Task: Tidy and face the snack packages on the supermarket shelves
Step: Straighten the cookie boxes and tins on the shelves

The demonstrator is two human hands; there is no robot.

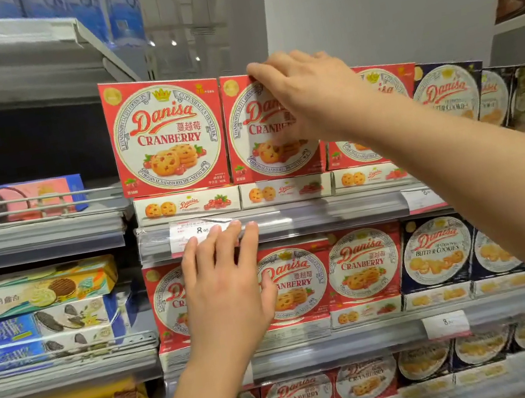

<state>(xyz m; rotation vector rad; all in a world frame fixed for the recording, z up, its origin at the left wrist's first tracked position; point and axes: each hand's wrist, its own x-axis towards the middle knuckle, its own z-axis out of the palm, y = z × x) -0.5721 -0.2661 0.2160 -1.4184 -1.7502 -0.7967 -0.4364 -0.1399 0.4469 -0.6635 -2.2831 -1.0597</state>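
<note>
Right hand (303, 98) grips the top edge of the second red cardboard cranberry cookie box (263, 129), centre frame — apparently pinched. Left hand (223, 285), fingers straight, touches the clear plastic shelf-edge price strip (309, 217) — lower centre.

Bright, even store light fills the centre of the frame. The upper-left recess under the shelf (6, 68) is dark. Frame edges bow and blur; glare streaks the clear price rail (309, 217).

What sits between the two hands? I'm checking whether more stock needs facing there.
In the head view, between the right hand and left hand: a row of flat-lying cranberry boxes and the shelf rail with its price tag.
</note>
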